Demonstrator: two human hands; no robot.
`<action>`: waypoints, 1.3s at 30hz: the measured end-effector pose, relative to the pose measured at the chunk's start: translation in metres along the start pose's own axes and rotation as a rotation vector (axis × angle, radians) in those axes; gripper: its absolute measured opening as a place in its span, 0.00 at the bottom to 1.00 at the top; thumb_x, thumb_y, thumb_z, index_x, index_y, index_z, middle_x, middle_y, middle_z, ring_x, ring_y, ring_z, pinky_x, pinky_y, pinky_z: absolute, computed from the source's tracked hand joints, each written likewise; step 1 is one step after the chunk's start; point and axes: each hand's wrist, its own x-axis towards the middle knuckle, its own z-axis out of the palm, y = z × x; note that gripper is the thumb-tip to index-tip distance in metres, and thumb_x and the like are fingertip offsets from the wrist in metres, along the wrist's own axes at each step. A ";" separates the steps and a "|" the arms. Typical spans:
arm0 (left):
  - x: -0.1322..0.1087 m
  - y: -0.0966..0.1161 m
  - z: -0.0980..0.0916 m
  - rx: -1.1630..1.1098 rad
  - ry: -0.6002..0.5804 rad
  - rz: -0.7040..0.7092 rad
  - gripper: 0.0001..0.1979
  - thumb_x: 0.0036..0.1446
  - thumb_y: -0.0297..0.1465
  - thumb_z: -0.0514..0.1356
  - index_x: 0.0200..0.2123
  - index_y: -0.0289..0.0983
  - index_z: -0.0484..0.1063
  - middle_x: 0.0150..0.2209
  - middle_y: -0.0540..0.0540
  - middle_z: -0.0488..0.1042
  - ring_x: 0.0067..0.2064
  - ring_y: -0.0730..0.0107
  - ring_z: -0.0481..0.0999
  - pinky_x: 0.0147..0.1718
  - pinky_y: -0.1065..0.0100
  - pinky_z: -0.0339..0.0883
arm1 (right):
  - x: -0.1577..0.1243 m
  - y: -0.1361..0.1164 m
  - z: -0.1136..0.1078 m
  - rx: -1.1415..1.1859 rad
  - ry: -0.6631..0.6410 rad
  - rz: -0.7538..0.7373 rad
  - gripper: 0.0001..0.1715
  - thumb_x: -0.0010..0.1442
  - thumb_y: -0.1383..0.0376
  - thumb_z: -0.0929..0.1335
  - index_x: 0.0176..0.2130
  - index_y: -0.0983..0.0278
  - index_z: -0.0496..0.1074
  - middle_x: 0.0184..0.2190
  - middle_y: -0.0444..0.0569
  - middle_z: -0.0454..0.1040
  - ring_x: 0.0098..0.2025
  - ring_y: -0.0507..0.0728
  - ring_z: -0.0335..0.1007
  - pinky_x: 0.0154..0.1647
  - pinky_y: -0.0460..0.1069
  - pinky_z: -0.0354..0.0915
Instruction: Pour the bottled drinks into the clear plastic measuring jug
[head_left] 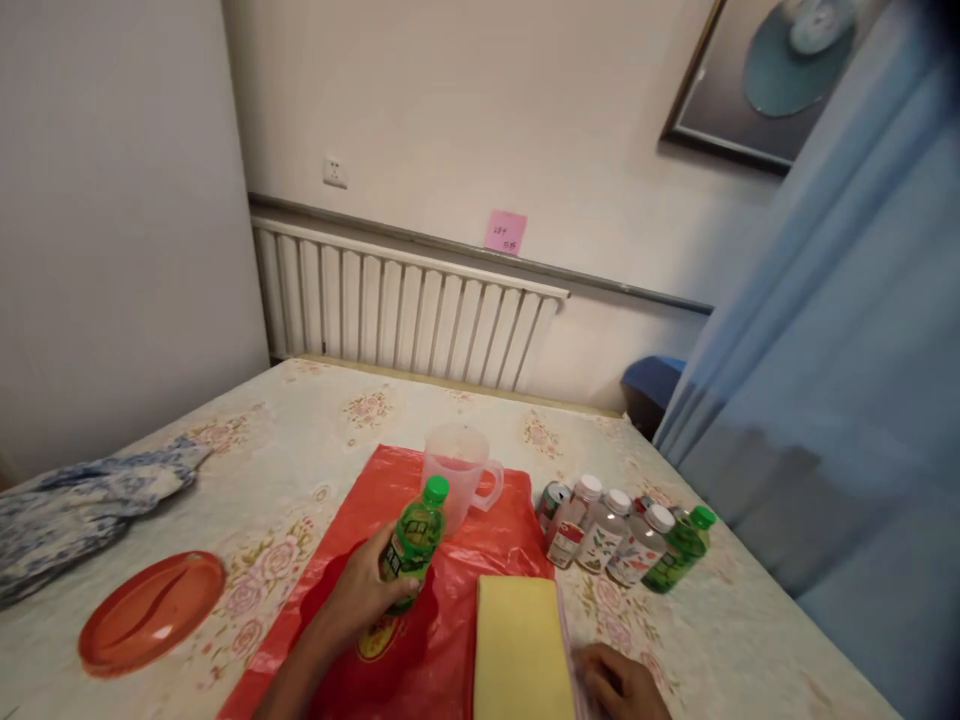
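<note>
Green plastic bottle (420,530) is clamped in the left hand (373,580), its cap (436,489) on; white-capped clear plastic bottles (602,538) stand untouched; whether the curled right hand (621,684) holds something, I cannot tell.

Left grip (373,578) clasped, forearm (311,650) slanting; right grip (621,684) curled.

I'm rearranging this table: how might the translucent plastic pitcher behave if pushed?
The pitcher is probably light, since no obvious contents show through its wall. It may slide on the glossy red plastic sheet beneath, or drag it along, since that looks thin and creased.
</note>
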 end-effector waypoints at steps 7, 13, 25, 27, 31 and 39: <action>0.000 0.023 0.055 -0.038 -0.052 -0.026 0.36 0.44 0.35 0.66 0.58 0.39 0.66 0.56 0.41 0.76 0.58 0.48 0.72 0.57 0.56 0.64 | -0.006 0.031 -0.006 0.160 0.048 0.034 0.13 0.51 0.57 0.65 0.30 0.60 0.76 0.22 0.43 0.74 0.25 0.58 0.69 0.30 0.51 0.63; 0.000 0.046 0.121 -0.188 -0.141 0.011 0.38 0.41 0.35 0.67 0.58 0.35 0.67 0.56 0.37 0.74 0.59 0.46 0.71 0.58 0.55 0.63 | -0.016 0.036 -0.019 0.272 0.065 0.045 0.11 0.49 0.59 0.65 0.31 0.60 0.74 0.18 0.40 0.67 0.23 0.56 0.67 0.28 0.49 0.62; -0.023 0.068 0.236 -0.432 -0.381 0.034 0.36 0.40 0.35 0.69 0.55 0.39 0.68 0.50 0.44 0.77 0.53 0.51 0.74 0.54 0.58 0.66 | -0.018 0.001 -0.038 0.234 0.157 -0.104 0.44 0.39 0.72 0.72 0.57 0.60 0.70 0.53 0.52 0.74 0.48 0.62 0.71 0.42 0.51 0.69; -0.026 0.067 0.247 -0.429 -0.396 0.023 0.36 0.39 0.35 0.70 0.55 0.39 0.68 0.51 0.44 0.77 0.54 0.51 0.73 0.55 0.58 0.65 | -0.019 -0.002 -0.044 0.223 0.136 -0.138 0.40 0.40 0.69 0.74 0.55 0.60 0.71 0.50 0.51 0.76 0.46 0.62 0.72 0.42 0.52 0.69; -0.030 0.070 0.265 -0.466 -0.425 -0.001 0.39 0.37 0.35 0.72 0.55 0.39 0.68 0.51 0.44 0.77 0.54 0.50 0.73 0.56 0.58 0.65 | -0.023 -0.005 -0.057 0.202 0.143 -0.195 0.29 0.44 0.60 0.76 0.48 0.60 0.75 0.41 0.49 0.78 0.40 0.62 0.72 0.40 0.53 0.69; -0.035 0.084 0.288 -0.512 -0.511 -0.015 0.34 0.39 0.35 0.72 0.53 0.39 0.70 0.48 0.44 0.78 0.50 0.50 0.75 0.52 0.57 0.68 | -0.030 0.007 -0.070 0.202 0.212 -0.132 0.29 0.39 0.67 0.76 0.44 0.59 0.75 0.37 0.46 0.77 0.37 0.62 0.72 0.39 0.53 0.69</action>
